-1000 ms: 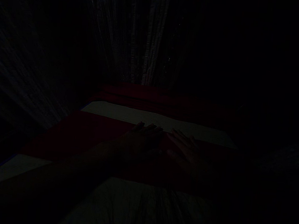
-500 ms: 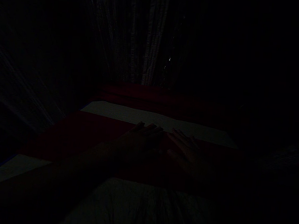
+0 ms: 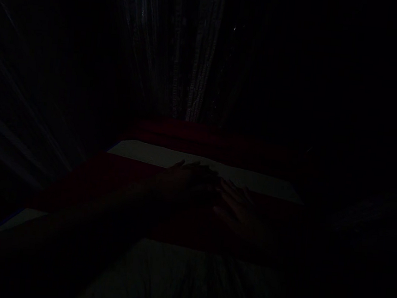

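Observation:
The head view is very dark. A dark red cloth or panel [image 3: 95, 172] spreads under both hands, with a pale strip [image 3: 146, 152] beyond it and a pale area [image 3: 161, 261] in front. My left hand [image 3: 185, 180] stretches across the red part with its fingers out, its tips near the edge of the far strip. Close to its right, my right hand [image 3: 237, 205] lies flat with fingers apart and thumb spread. Neither hand shows anything held. Whether the red part is a separate piece or a stripe, I cannot tell.
Behind lies darker, folded red fabric [image 3: 193, 132]. Curtain-like folds [image 3: 198, 75] hang at the back, and more faint folds [image 3: 20, 119] show at the left. A blue edge [image 3: 4, 222] runs along the left side. The right side is lost in darkness.
Both hands have shifted slightly left and are closer together, their fingers nearly meeting. The pale strip sits a little lower in the view, and the picture is darker.

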Tool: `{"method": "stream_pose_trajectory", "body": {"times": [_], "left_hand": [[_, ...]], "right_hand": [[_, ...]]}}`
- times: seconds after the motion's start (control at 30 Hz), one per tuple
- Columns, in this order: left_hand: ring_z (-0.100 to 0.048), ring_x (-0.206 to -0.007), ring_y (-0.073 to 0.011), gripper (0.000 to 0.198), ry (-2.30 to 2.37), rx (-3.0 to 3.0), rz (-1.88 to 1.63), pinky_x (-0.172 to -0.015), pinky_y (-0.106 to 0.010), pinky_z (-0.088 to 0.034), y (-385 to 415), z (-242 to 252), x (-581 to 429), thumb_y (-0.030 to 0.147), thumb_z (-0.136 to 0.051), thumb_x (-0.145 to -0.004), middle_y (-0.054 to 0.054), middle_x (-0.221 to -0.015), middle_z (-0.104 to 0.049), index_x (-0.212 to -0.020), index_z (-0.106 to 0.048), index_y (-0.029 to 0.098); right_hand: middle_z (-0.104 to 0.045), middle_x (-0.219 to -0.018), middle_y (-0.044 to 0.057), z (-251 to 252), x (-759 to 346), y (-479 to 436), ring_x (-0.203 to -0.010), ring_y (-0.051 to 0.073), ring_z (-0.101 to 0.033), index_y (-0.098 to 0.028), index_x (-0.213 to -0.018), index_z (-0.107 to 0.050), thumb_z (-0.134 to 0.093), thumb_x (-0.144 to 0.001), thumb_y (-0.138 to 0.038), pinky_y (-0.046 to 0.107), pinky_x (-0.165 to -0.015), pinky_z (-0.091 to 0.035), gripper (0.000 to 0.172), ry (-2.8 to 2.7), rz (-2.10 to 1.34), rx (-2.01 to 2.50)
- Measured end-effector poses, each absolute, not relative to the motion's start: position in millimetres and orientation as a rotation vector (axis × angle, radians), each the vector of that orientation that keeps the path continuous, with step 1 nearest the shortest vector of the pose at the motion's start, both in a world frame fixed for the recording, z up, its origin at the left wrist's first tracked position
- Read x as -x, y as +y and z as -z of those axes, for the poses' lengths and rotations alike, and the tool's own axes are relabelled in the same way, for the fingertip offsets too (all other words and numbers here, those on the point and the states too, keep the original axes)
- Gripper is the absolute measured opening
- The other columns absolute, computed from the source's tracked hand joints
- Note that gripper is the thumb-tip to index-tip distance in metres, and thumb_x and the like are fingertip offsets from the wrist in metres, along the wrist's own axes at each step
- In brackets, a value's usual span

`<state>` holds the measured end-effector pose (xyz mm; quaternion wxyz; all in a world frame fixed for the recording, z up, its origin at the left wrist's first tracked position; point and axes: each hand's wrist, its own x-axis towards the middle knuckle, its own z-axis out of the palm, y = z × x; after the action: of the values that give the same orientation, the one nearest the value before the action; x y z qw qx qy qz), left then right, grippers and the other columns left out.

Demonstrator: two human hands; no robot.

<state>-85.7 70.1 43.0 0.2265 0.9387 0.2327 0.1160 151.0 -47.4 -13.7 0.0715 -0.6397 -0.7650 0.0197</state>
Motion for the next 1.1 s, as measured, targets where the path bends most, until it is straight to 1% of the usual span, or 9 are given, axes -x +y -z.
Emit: {"method": "stream_pose_trajectory", "body": {"times": [0.07, 0.23, 0.37, 0.5, 0.57, 0.63, 0.73, 0.83, 1.1], "left_hand": [[-0.059, -0.131, -0.0311, 0.054, 0.661, -2.43, -0.449, -0.109, -0.044, -0.046, 84, -61, 78, 0.053, -0.05, -0.101, -0.011, -0.146, -0.059, -0.144, -0.058, 0.02], [-0.069, -0.093, -0.0232, 0.042, 0.636, -2.205, -0.67, -0.079, -0.031, -0.052, 116, -95, 37, 0.043, -0.055, -0.102, -0.014, -0.106, -0.073, -0.112, -0.072, 0.005], [-0.069, -0.101, -0.0205, 0.046, 0.642, -2.183, -0.695, -0.083, -0.03, -0.054, 117, -97, 14, 0.028, -0.031, -0.109, -0.021, -0.121, -0.069, -0.13, -0.059, 0.0], [-0.069, -0.109, -0.0291, 0.03, 0.518, -2.421, -0.482, -0.094, -0.039, -0.053, 86, -75, 33, 0.03, -0.058, -0.099, -0.014, -0.119, -0.073, -0.119, -0.072, 0.013], [-0.064, -0.121, -0.033, 0.033, 0.432, -2.546, -0.353, -0.107, -0.045, -0.048, 70, -59, 50, 0.035, -0.066, -0.094, -0.013, -0.129, -0.07, -0.121, -0.072, 0.018], [-0.039, -0.148, -0.036, 0.051, 0.431, -2.763, -0.268, -0.124, -0.056, -0.028, 57, -41, 64, 0.042, -0.058, -0.099, -0.012, -0.156, -0.048, -0.146, -0.056, 0.02], [-0.016, -0.158, -0.0333, 0.062, 0.519, -2.855, -0.263, -0.128, -0.062, -0.014, 43, -21, 76, 0.049, -0.035, -0.107, -0.01, -0.169, -0.023, -0.162, -0.031, 0.019], [-0.012, -0.159, -0.0307, 0.066, 0.525, -2.853, -0.231, -0.129, -0.06, -0.009, 35, -14, 79, 0.053, -0.026, -0.108, -0.009, -0.17, -0.017, -0.164, -0.024, 0.017], [-0.01, -0.159, -0.0299, 0.073, 0.547, -2.823, -0.121, -0.13, -0.059, -0.008, 34, -23, 81, 0.061, -0.03, -0.106, -0.009, -0.17, -0.014, -0.163, -0.025, 0.016]], "right_hand": [[-0.02, -0.165, -0.003, 16, -151, -48, -0.157, 0.02, -0.017, -0.023, -0.158, -0.04, -0.009, -0.1, -0.079, 0.057, -0.132, -0.012, 0.086, -2.285, -0.039, 1.935], [-0.031, -0.162, 0.0, 21, -153, -48, -0.153, 0.023, -0.027, -0.024, -0.157, -0.043, -0.015, -0.103, -0.074, 0.058, -0.131, -0.017, 0.079, -2.247, -0.028, 1.893], [-0.028, -0.163, 0.004, 15, -150, -49, -0.154, 0.027, -0.026, -0.021, -0.158, -0.041, -0.012, -0.101, -0.075, 0.061, -0.129, -0.02, 0.085, -2.247, -0.099, 1.909], [-0.034, -0.16, 0.006, 5, -145, -52, -0.154, 0.027, -0.026, -0.022, -0.154, -0.049, -0.004, -0.098, -0.079, 0.06, -0.131, -0.016, 0.092, -2.261, -0.212, 1.916], [-0.031, -0.162, 0.002, 5, -146, -51, -0.155, 0.023, -0.021, -0.026, -0.156, -0.045, -0.008, -0.1, -0.076, 0.057, -0.132, -0.012, 0.084, -2.282, -0.204, 1.873], [-0.021, -0.165, -0.002, 7, -149, -49, -0.157, 0.021, -0.014, -0.028, -0.161, -0.036, -0.015, -0.102, -0.075, 0.056, -0.133, -0.01, 0.078, -2.277, -0.199, 1.865], [-0.014, -0.166, 0.0, 14, -158, -46, -0.158, 0.02, -0.012, -0.023, -0.164, -0.029, -0.018, -0.102, -0.077, 0.054, -0.133, -0.01, 0.083, -2.237, -0.194, 1.88], [-0.015, -0.166, 0.001, 22, -168, -43, -0.157, 0.02, -0.014, -0.02, -0.164, -0.028, -0.016, -0.101, -0.078, 0.055, -0.133, -0.01, 0.086, -2.195, -0.164, 1.921], [-0.02, -0.165, -0.005, 30, -174, -47, -0.156, 0.018, -0.017, -0.029, -0.16, -0.034, -0.017, -0.102, -0.076, 0.058, -0.131, -0.013, 0.077, -2.143, -0.033, 1.872]]}}
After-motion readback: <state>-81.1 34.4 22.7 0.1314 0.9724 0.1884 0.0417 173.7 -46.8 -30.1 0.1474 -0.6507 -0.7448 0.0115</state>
